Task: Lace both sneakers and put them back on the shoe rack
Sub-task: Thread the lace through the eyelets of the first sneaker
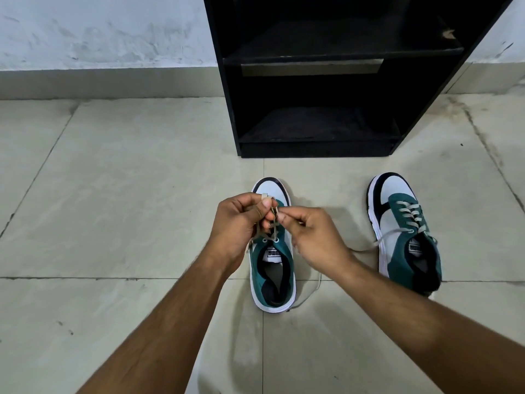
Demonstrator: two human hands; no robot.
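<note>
Two green, white and black sneakers stand on the tiled floor, toes pointing at the black shoe rack [321, 149]. The left sneaker [272, 277] lies under my hands. My left hand [241, 223] pinches a loop of its grey lace [272, 207] above the tongue. My right hand [312, 237] pinches the other lace end close beside it, fingertips nearly touching. The hands hide most of this shoe's eyelets. The right sneaker [403, 231] stands apart to the right, its lace threaded through the eyelets with a loose end [366, 248] trailing on the floor.
The rack stands against a pale wall [99, 32] with a low skirting. Its two visible shelves hold nothing. Another loose lace end [312, 291] curls on the floor by the left sneaker's heel. Bare floor tiles [127, 194] spread out to the left.
</note>
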